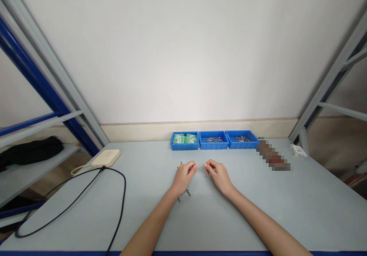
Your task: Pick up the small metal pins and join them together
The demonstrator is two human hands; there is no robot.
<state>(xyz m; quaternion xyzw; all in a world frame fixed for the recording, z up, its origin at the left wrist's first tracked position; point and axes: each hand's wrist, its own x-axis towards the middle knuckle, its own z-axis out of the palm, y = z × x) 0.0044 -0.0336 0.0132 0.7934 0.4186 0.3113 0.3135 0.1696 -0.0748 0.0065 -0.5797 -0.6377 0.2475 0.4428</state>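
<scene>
Over the middle of the table, my left hand (183, 175) is closed in a pinch on a small metal piece, whose tip (198, 167) pokes out towards the right; its exact kind is too small to tell. Facing it across a narrow gap is my right hand (220, 176), thumb and fingers pressed together. Whatever sits in that pinch, if anything, is too small to make out. Beside and partly under my left wrist lie several thin metal pieces that look like screws (188, 192); some are half hidden by the hand.
Three blue bins line the back: the left bin (184, 147) holds green-and-white packets, the middle bin (214, 146) and right bin (243, 145) thin metal pieces. An off-white box (106, 157) and black cable (124, 195) lie left. At right are a pixelated patch and a white object (299, 151).
</scene>
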